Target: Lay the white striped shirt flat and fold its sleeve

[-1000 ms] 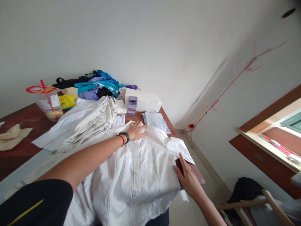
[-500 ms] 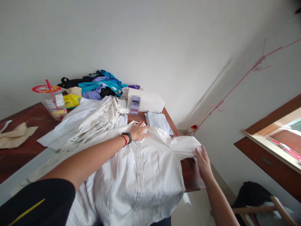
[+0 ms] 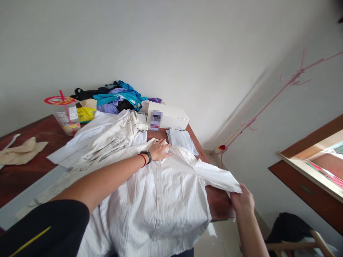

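Observation:
A white striped button-up shirt lies front side up, its collar toward the wall and its hem hanging over the near edge of the table. My left hand rests flat across the collar area, fingers outstretched. Out at the right, my right hand grips the cuff end of the shirt's sleeve, which is drawn out past the table's right edge. Beneath my left forearm, a cream garment with a dark print lies partly hidden by the arm and the shirt.
The dark wooden table carries a plastic drink cup with a straw, a yellow packet, a heap of blue and black clothes, a white box and a folded pale garment. A pink coat rack leans right.
My right hand has moved right and down, closing on the sleeve end and stretching the sleeve straighter. My left hand stays on the collar area. The view has shifted slightly.

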`<state>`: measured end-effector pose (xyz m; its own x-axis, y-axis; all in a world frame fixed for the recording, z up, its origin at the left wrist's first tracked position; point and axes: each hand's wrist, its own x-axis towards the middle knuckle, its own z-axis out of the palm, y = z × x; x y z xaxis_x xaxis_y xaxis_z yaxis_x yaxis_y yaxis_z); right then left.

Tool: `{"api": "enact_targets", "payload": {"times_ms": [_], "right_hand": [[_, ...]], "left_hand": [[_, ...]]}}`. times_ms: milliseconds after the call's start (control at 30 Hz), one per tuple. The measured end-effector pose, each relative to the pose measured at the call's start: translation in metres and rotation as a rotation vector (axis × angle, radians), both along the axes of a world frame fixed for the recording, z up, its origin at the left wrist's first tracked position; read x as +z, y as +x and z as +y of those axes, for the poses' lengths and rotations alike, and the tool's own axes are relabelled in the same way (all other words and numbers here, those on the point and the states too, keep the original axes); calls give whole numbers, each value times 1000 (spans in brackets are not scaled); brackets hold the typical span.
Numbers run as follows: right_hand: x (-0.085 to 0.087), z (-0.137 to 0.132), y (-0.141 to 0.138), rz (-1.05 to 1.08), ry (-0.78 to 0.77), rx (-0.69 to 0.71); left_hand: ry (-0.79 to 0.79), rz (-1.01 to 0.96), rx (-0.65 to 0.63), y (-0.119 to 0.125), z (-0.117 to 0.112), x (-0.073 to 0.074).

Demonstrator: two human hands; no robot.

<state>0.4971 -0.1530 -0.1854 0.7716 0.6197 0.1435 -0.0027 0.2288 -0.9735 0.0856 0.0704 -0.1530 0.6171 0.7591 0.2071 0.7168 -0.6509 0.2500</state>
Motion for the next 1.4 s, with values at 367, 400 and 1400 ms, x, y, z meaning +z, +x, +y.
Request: {"api": "enact_targets", "payload": {"times_ms": [367,400,1400], "right_hand": [[90,-3,-172,-959,-130,131],[85,-4,-189,-1059,-168,255],[34,-31,-231,-1419,-309,432]], "left_hand": [[-156,-91,9,1,7,11],[-182,-140,17,0,8,16],[-515,49,-366,-92,-88,85]]}}
